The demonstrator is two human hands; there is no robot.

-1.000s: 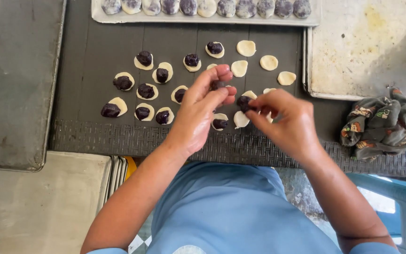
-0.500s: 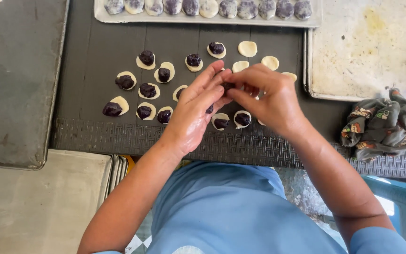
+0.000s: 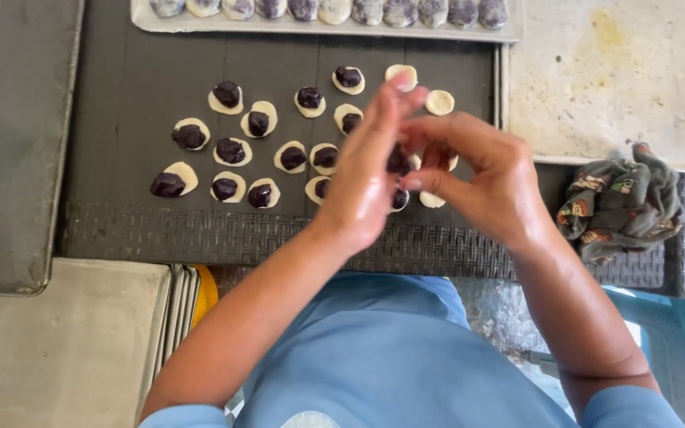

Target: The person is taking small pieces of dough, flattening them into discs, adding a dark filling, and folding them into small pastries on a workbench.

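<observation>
Dough piece with dark filling (image 3: 399, 161) pinched between both hands above the table (image 3: 120, 95), left hand (image 3: 366, 170) now upright with fingers raised, right hand (image 3: 481, 178) curled closer in, filled dough rounds (image 3: 231, 150) unmoved on the left, cloth (image 3: 620, 202) at right.

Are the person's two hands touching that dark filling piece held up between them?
Touching. The head view shows the dark filling piece pinched between the left hand and the right hand, with fingertips on both sides and no gap.
</observation>
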